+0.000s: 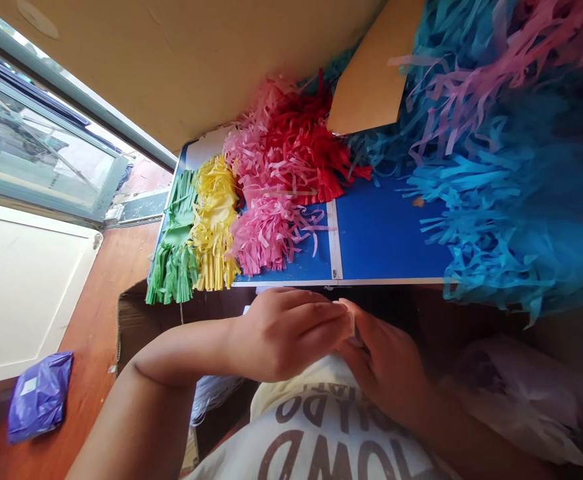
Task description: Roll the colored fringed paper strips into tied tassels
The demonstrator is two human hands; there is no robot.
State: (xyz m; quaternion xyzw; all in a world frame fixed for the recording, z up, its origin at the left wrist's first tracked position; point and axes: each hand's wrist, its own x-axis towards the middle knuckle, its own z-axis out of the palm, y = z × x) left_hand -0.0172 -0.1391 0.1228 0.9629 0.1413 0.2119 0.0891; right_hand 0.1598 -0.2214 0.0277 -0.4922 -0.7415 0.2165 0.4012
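My left hand (291,333) is closed in front of my shirt, fingers folded together and pointing right. Against its fingertips, my right hand (386,357) is closed as well, thumb and fingers brought together. A small whitish edge (352,327) shows between the two hands; what it belongs to is hidden by the fingers. Both hands are just below the near edge of a blue table (386,233). Nearest beyond them on the table lies pink fringed tissue paper (264,233), with yellow fringed paper (215,227) and green fringed paper (176,240) to its left.
Red fringed paper (311,140) lies behind the pink. A large blue fringed heap (521,220) covers the right side and hangs over the edge. A tan card (371,87) leans at the back. On the floor are a purple package (40,398) and a cardboard box (134,320).
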